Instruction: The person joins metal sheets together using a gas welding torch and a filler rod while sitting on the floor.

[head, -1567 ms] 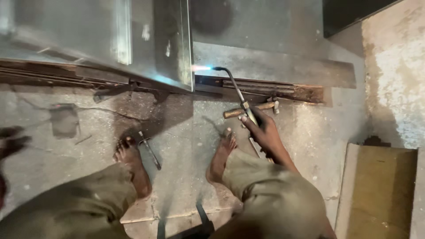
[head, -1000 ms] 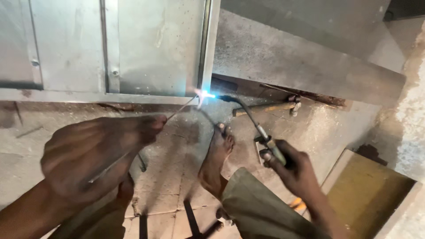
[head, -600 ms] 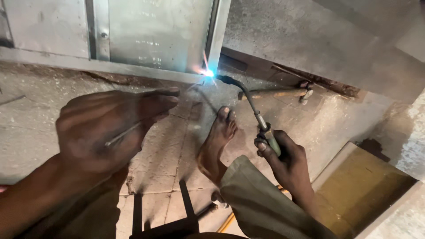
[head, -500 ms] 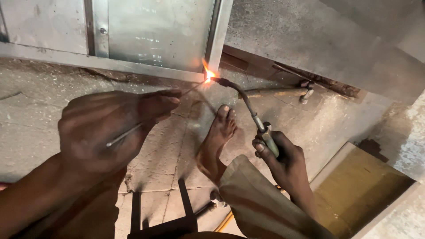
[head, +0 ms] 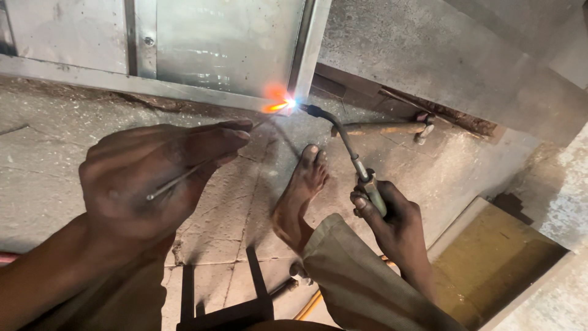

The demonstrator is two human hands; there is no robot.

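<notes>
**Flame turns orange at the frame corner; rod tip feeds into the joint**

We note that the blue-white point seen half a second ago now carries a broad orange flare (head: pixel 274 105) at the lower corner of the grey sheet-metal frame (head: pixel 228 49), which we judge to mean the joint is hot enough to take filler. The left hand (head: pixel 153 181) has stayed put, fingers closed in a pinch on a thin straight metal filler rod (head: pixel 184 179) whose tip reaches the glow. The right hand (head: pixel 392 214) is wrapped around the handle of a gas torch with a curved dark neck (head: pixel 343 140), nozzle just beside the corner. A bare foot (head: pixel 300 196) rests on the rough, cracked concrete floor (head: pixel 55 153). A wooden-handled hammer (head: pixel 383 128) lies beyond, near the wall.
</notes>
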